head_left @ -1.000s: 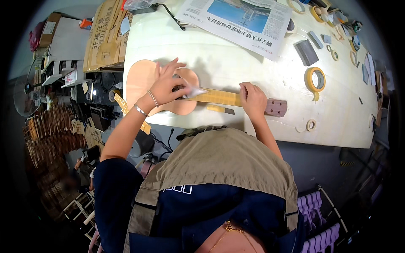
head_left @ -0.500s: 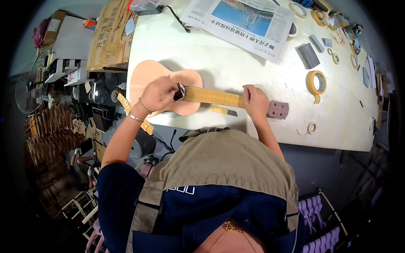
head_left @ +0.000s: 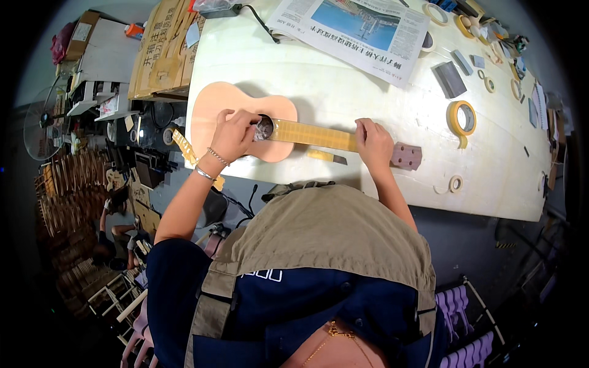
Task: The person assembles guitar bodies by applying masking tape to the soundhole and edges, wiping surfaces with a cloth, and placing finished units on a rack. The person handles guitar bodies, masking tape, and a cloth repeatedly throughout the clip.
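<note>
A small ukulele (head_left: 215, 101) with a pale, unfinished body lies across the table, its neck pointing right. Yellow tape covers its fretboard (head_left: 313, 135), and the headstock (head_left: 407, 156) is brown. My left hand (head_left: 232, 135) is over the body, fingers bent and closed at the left rim of the sound hole (head_left: 265, 127). Something crinkled and shiny shows in the hole; what the fingertips hold, if anything, is hidden. My right hand (head_left: 374, 144) is wrapped round the neck near the headstock. Below the neck lies a blade-like tool (head_left: 325, 157) with a yellow part and a dark end.
On the pale table (head_left: 392, 107) lie a newspaper (head_left: 362, 37) at the back, a grey block (head_left: 451, 80), a yellow tape roll (head_left: 461, 118) and a small tape roll (head_left: 455, 183). A cardboard box (head_left: 162, 52) stands at the left. Another person (head_left: 123, 230) is far left.
My left hand has shifted slightly left and down, uncovering more of the sound hole; the dark shape at its fingertips no longer shows. The right hand keeps its hold on the neck.
</note>
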Motion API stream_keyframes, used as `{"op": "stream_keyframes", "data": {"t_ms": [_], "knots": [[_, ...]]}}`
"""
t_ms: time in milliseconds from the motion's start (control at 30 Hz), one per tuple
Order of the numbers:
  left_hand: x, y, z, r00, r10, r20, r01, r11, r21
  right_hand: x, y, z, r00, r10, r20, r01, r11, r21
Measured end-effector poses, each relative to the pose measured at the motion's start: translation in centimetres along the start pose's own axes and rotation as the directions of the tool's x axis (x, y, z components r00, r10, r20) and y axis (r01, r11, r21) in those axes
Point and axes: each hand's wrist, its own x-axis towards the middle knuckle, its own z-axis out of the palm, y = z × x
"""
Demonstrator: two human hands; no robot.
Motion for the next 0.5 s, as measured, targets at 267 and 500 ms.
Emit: {"op": "stream_keyframes", "data": {"t_ms": [267,500], "knots": [[1.1,2.0,0.9,0.966,0.058,0.252,-0.12,0.964,0.236,-0.2,0.0,0.0,1.0,0.002,0.002,-0.002,1.0,-0.021],[1.2,-1.2,-0.1,0.949,0.21,0.237,-0.211,0.977,-0.021,-0.3,0.1,0.1,1.0,-0.022,-0.02,0.022,1.0,-0.003]]}}
